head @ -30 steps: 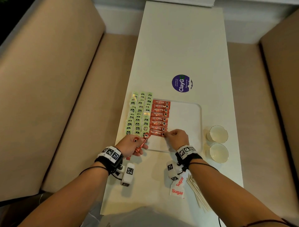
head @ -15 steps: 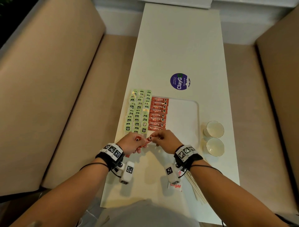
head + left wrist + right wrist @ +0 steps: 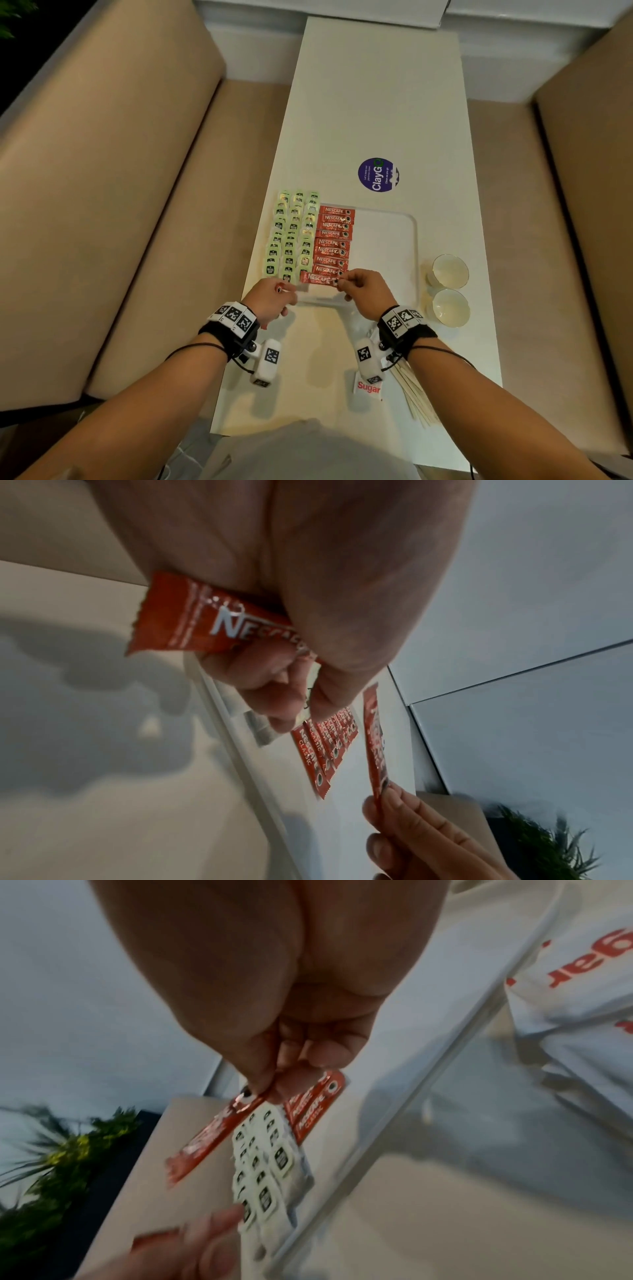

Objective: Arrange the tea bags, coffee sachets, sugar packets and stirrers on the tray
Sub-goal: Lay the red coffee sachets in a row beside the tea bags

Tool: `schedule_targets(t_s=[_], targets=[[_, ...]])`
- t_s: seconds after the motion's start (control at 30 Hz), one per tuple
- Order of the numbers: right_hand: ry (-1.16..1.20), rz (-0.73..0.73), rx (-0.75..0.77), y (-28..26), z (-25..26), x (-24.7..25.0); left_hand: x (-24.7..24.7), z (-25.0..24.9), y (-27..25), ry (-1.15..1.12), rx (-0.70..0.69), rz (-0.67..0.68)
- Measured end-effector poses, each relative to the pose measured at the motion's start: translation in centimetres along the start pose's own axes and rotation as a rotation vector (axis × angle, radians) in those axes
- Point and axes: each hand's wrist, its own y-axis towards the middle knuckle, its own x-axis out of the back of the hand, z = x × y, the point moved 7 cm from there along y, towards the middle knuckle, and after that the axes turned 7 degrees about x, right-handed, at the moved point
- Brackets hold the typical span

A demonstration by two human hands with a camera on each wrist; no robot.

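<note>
the right hand [image 3: 364, 291] pinches the right end of a red nescafe sachet [image 3: 318, 279], its long axis running left to right, held just over the near end of the sachet column [image 3: 334, 240] on the white tray [image 3: 394, 246]. the left hand [image 3: 272, 298] curls around another nescafe sachet [image 3: 205, 623]. green tea bags [image 3: 294, 233] lie in rows left of the column.

Two white cups [image 3: 448, 289] right of tray; round purple sticker [image 3: 378, 174] on table [image 3: 376, 85].
</note>
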Motion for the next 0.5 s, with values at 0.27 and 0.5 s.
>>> schedule_targets(t_s=[0.27,0.5], targets=[[-0.154,-0.116,-0.165,1.8,-3.4,1.4,-0.9,1.6,-0.6,-0.024,0.140,0.131],[-0.272,-0.105,-0.210,2.4,-3.4,0.5,-1.1,2.2,-0.6,-0.094,0.182,0.162]])
